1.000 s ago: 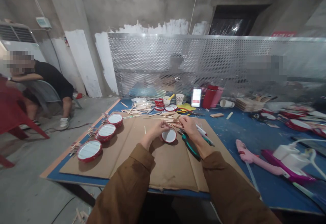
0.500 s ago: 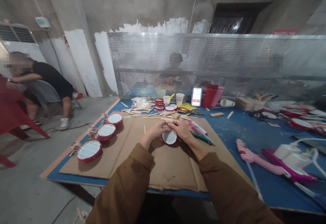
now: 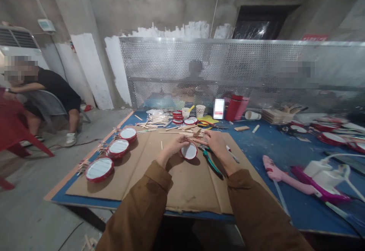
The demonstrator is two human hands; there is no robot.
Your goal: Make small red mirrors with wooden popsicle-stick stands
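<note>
My left hand pinches the upper left rim of a small round red-edged piece with a white face, tilted above the cardboard sheet. To its right, my right hand is apart from the piece, fingers stretched toward the left over thin wooden pieces; whether its fingertips touch one cannot be made out. Pliers with green-and-black handles lie beside my right wrist. Three larger red-rimmed round pieces, the nearest one among them, stand in a row at the cardboard's left side.
Wooden sticks, paper cups, a lit phone and a red bottle stand or lie along the back. A pink glue gun and a purple power strip are on the right. A person sits at far left.
My right hand has moved right, away from the small round piece, and its fingers have spread. The pliers now show further left and closer. My left hand stays on the piece.
</note>
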